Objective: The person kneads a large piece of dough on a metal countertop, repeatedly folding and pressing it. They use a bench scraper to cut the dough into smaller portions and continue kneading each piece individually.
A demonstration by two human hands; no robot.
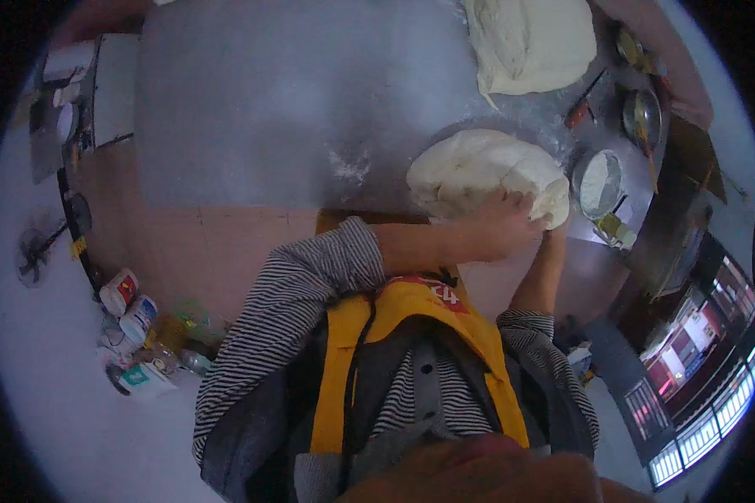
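A large lump of pale dough (pixel 484 170) rests at the near right of the floured grey worktop (pixel 258 113). My left hand (pixel 509 220) reaches across from the left, its curled fingers gripping the dough's near edge. Just right of it, my right hand (pixel 557 226) is at the dough's near right corner; its fingers are mostly hidden by the dough and my left hand. A second, bigger slab of dough (pixel 535 47) lies farther back on the right, its surface folded and a thin tip trailing toward me.
On the right stand a metal bowl of white powder (pixel 601 182), a bottle of yellowish liquid (pixel 613 229), another metal bowl (pixel 642 116) and a red-handled tool (pixel 577 115). Part of a stool (pixel 340 220) shows below the near edge. Plastic tubs (pixel 139 317) stand on the floor at left.
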